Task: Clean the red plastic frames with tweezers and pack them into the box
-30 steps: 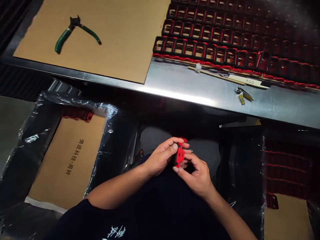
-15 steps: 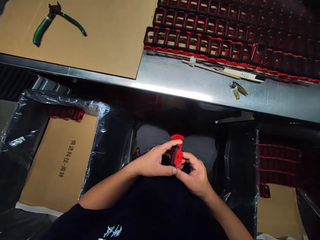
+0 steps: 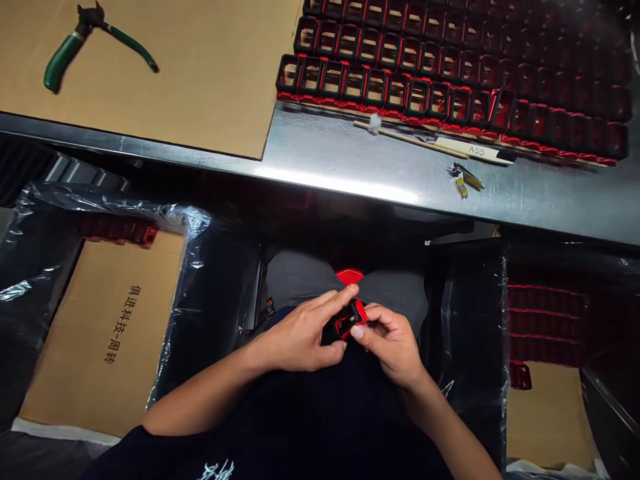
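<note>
A small red and black plastic frame [image 3: 358,312] is held over my lap between both hands. My left hand [image 3: 313,331] grips it from the left, its thumb below and its fingers along the upper side. On the other side my right hand [image 3: 393,340] pinches the red edge between thumb and fingers. The frame's opening now faces partly upward, and its lower left part is hidden by my left hand. Behind the hands, a red piece [image 3: 349,275] shows between my knees; I cannot tell what it is.
Rows of similar frames [image 3: 375,87] stand on the metal bench [image 3: 320,147]. Green-handled pliers [image 3: 90,40] lie on cardboard [image 3: 200,80]. Nail clippers [image 3: 467,179], a cotton-tipped stick [image 3: 410,140] and a white marker [image 3: 475,150] lie near. Plastic-lined bins flank me, holding cardboard [image 3: 110,320] and frames [image 3: 545,327].
The frame has been turned in my hands, from its flat red side showing to its opening showing. Both hands keep hold of it. The whole view has shifted slightly.
</note>
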Tool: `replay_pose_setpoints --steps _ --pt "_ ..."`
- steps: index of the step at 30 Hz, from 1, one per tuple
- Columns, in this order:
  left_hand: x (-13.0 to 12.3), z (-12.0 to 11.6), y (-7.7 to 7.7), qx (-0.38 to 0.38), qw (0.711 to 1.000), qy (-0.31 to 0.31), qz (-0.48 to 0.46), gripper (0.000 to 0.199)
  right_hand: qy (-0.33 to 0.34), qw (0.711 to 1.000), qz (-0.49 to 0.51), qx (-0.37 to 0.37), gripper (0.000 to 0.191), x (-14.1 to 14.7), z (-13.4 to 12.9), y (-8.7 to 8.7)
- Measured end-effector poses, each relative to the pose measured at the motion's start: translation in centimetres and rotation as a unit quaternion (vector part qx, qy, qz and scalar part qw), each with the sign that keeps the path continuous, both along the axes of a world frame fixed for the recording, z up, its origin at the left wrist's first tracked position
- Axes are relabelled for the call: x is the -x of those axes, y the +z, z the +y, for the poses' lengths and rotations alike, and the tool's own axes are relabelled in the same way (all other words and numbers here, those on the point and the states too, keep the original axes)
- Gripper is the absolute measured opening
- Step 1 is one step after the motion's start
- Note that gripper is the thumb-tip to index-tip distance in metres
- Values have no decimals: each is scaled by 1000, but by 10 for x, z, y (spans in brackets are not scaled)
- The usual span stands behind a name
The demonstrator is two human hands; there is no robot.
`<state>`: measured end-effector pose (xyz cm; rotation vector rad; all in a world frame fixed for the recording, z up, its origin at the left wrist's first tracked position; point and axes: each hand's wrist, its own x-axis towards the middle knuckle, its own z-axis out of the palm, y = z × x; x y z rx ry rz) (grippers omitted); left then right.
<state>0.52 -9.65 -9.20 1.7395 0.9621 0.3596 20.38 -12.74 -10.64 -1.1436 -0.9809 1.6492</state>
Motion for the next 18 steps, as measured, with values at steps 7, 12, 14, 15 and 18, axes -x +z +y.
replay_pose_setpoints --steps 7,12,14,15,18 --pt "-2 -1 9 102 991 72 39 75 -23 967 -150 -207 18 -2 -3 2" --pt "-12 -6 16 124 985 110 55 75 -34 950 -180 -251 16 0 -2 0" --pt "-15 -7 17 116 984 122 60 75 -33 947 -186 -259 16 1 -2 0" --pt "-16 -7 18 112 984 126 61 76 -32 946 -189 -261 16 1 -3 -1" --pt "-19 -7 18 95 985 134 61 78 -32 943 -200 -264 18 0 -4 -2"
